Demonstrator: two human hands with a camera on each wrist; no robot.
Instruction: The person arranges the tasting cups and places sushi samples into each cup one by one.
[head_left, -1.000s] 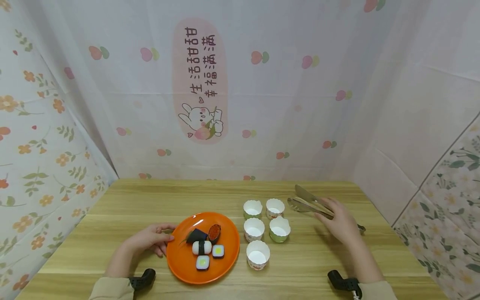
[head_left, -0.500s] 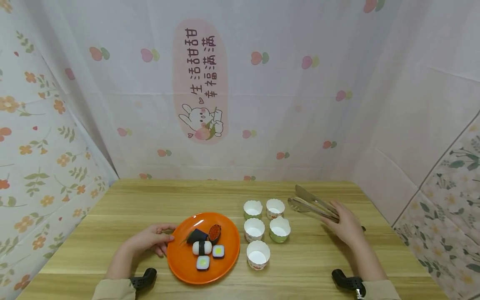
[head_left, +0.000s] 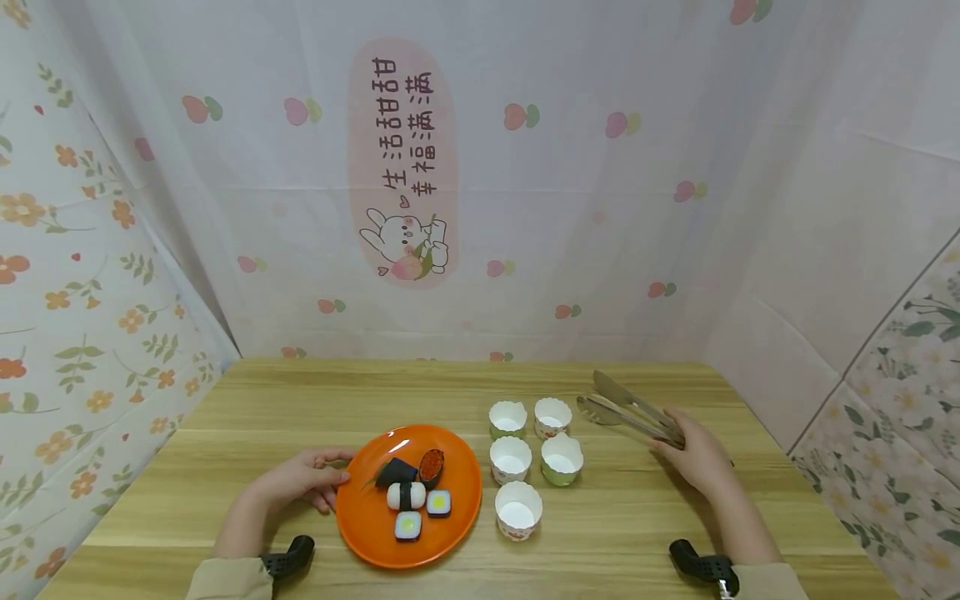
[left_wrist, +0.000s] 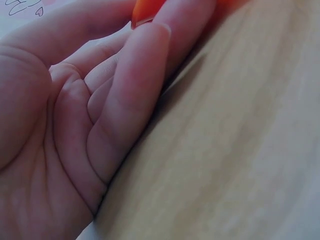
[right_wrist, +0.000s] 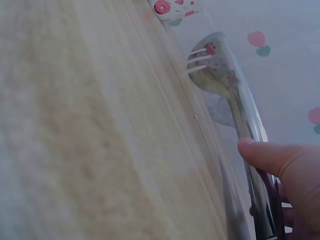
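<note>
My left hand (head_left: pixel 311 482) grips the left rim of an orange plate (head_left: pixel 360 525), thumb at the edge. In the left wrist view the plate's rim (left_wrist: pixel 145 12) shows between the fingers. On the plate lie a roe-topped sushi (head_left: pixel 431 468), a dark wrapped hand roll (head_left: pixel 396 472), a white sushi with a black band (head_left: pixel 406 497) and two square rolls, one being the front roll (head_left: pixel 408 526). At the right, my right hand (head_left: pixel 696 454) holds metal serving tongs (head_left: pixel 615 389) near their rear end. The tongs' slotted head (right_wrist: pixel 210 75) points away from the hand, low over the table.
Several paper baking cups stand between plate and tongs, among them a green cup (head_left: pixel 561 473) and a front cup (head_left: pixel 517 523). The wooden table (head_left: pixel 300 400) ends at a printed cloth backdrop (head_left: pixel 562 208), with patterned cloths on both sides.
My right hand has slid back and to the right along the tongs, whose head stays in about the same place. More of the tongs' arms shows. Left hand and plate have stayed still.
</note>
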